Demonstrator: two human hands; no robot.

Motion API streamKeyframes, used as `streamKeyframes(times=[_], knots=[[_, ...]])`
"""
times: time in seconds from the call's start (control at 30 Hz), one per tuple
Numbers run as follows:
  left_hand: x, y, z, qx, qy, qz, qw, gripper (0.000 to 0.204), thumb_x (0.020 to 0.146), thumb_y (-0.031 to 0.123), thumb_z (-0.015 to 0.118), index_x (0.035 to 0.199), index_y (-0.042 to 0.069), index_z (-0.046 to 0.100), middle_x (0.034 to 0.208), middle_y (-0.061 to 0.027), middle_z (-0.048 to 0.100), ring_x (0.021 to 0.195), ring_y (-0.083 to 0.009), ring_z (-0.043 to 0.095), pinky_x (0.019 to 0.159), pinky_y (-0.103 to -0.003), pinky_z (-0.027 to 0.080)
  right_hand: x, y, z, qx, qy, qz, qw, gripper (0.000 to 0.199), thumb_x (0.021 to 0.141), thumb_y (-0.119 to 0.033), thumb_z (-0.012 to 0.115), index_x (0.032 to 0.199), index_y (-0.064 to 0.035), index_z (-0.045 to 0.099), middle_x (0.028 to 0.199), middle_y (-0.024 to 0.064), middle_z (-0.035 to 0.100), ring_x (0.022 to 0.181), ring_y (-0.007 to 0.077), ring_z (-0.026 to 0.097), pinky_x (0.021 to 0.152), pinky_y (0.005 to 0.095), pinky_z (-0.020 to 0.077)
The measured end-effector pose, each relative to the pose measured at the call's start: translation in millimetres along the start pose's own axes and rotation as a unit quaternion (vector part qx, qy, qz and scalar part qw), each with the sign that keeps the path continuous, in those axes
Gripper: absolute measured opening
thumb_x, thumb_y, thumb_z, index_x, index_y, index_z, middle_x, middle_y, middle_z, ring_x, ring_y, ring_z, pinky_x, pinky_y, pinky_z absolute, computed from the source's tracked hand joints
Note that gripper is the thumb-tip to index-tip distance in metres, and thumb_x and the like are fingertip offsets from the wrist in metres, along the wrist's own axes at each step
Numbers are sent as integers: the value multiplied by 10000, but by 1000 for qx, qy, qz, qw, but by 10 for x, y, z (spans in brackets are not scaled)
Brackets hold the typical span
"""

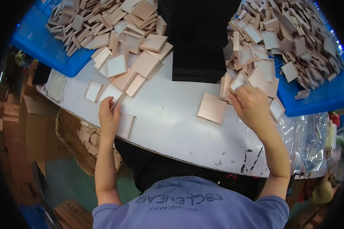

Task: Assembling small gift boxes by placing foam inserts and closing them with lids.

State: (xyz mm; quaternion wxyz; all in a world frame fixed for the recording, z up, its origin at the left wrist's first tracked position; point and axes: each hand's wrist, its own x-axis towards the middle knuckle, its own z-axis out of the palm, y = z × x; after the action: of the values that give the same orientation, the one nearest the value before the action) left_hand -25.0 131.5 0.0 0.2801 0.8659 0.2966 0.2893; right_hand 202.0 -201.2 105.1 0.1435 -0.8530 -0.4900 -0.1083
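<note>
My left hand [109, 116] pinches a thin pink square tile on edge [117, 102] above another flat tile [126, 125] on the white table [172, 122]. My right hand [252, 105] grips a pale square tile [239, 81] at the edge of the right-hand pile [256, 65]. A single pink tile [211, 108] lies flat just left of that hand. More tiles spill from the left pile [130, 57] onto the table.
Two blue trays hold heaps of tiles: one far left [46, 49], one far right [317, 97]. A black block [198, 38] stands between them. Cardboard boxes [34, 129] sit under the table's left; clear plastic wrap [309, 141] hangs at the right.
</note>
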Motion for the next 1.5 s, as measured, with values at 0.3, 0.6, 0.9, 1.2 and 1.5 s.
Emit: streamKeyframes(times=[0.3, 0.6, 0.9, 1.2, 1.5], knots=[[-347, 358, -190, -41, 82, 194, 977, 140, 764, -44, 624, 878, 16, 572, 882, -116, 544, 786, -255, 535, 704, -319, 450, 1055, 140, 341, -21, 232, -121, 965, 384, 710, -144, 704, 1075, -75, 608, 1094, 90, 588, 1012, 268, 542, 880, 389, 391], [-995, 338, -31, -7, -53, 122, 991, 114, 762, -21, 621, 842, 41, 566, 1243, -172, 482, 1261, -416, 356, 1011, -453, 308, 1298, 583, 330, -76, 131, -26, 988, 111, 797, -189, 631, 826, -114, 708, 885, 2, 669, 903, 216, 594, 873, 417, 374], [-995, 1037, 164, -46, -70, 229, 970, 121, 712, 75, 687, 784, 42, 597, 1277, -235, 443, 1167, -438, 420, 954, -497, 307, 665, -143, 203, 74, 332, -127, 932, 160, 675, -35, 685, 829, -75, 669, 744, 55, 616, 740, 239, 558, 642, 335, 412], [-1129, 1001, 452, -66, -194, 182, 962, 387, 649, 115, 757, 931, 15, 512, 1295, -257, 395, 1192, -424, 404, 948, -477, 329, -434, -813, 734, 190, -16, -242, 951, 187, 598, -81, 641, 784, -66, 648, 729, -2, 513, 667, 168, 479, 616, 297, 357], [-859, 1030, 402, -77, -228, 219, 946, 957, 574, 150, 820, 1361, 9, 293, 1207, -186, 437, 1024, -372, 495, 845, -380, 443, -393, -889, 789, 182, -65, -271, 943, 88, 638, -141, 614, 699, -80, 603, 681, 7, 433, 654, 157, 437, 604, 289, 339]])
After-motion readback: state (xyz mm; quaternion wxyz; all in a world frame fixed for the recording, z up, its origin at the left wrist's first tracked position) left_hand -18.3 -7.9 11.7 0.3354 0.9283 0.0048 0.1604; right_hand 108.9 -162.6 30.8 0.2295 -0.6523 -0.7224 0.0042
